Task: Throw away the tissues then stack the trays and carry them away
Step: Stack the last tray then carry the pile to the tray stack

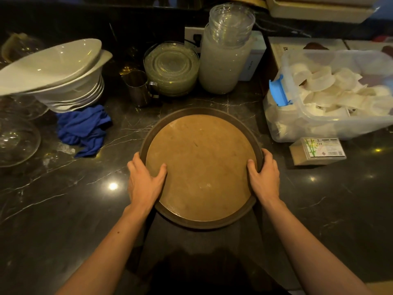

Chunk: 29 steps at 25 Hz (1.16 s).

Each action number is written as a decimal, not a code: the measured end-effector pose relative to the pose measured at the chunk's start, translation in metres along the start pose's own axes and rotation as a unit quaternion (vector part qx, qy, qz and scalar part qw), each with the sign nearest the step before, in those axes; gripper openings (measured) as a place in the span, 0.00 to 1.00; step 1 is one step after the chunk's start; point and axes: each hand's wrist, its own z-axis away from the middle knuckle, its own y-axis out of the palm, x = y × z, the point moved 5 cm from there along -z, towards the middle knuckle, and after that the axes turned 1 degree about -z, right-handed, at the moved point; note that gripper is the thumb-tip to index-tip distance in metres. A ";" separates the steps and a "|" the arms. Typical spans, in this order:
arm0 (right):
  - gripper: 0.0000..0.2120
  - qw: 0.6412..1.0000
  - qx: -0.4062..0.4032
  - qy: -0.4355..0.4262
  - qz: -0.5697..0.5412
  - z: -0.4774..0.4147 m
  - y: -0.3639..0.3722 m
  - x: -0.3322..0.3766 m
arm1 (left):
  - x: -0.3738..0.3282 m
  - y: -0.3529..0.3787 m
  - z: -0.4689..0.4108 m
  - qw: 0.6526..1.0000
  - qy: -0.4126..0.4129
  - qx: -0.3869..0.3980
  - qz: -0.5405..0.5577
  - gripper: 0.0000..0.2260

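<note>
Stage: carrying off | round tray point(201, 167) at the counter's point(53, 209) near edge, overhanging it | left hand point(144, 182), right hand point(264, 177) clasp opposite rims, thumbs on top | no tissues on tray; stack depth cannot be told; removal remains

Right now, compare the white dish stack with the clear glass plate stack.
The white dish stack is opaque with large, oval, wide-rimmed pieces; the glass plate stack is transparent, round and smaller. The white stack's top dish sits tilted; the glass plates lie level. Both stand on the dark marble counter, behind the round tray.
</note>
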 end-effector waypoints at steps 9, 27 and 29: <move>0.28 0.995 0.000 0.006 0.100 0.011 0.001 -0.002 | -0.004 -0.001 -0.013 0.995 0.003 0.021 -0.093 0.38; 0.34 0.998 0.002 0.022 0.060 0.017 -0.006 0.000 | 0.009 -0.003 -0.018 0.999 0.009 0.030 -0.032 0.42; 0.34 0.998 -0.014 0.013 0.054 0.021 -0.013 0.008 | 0.007 -0.010 -0.018 0.999 0.011 0.028 -0.023 0.43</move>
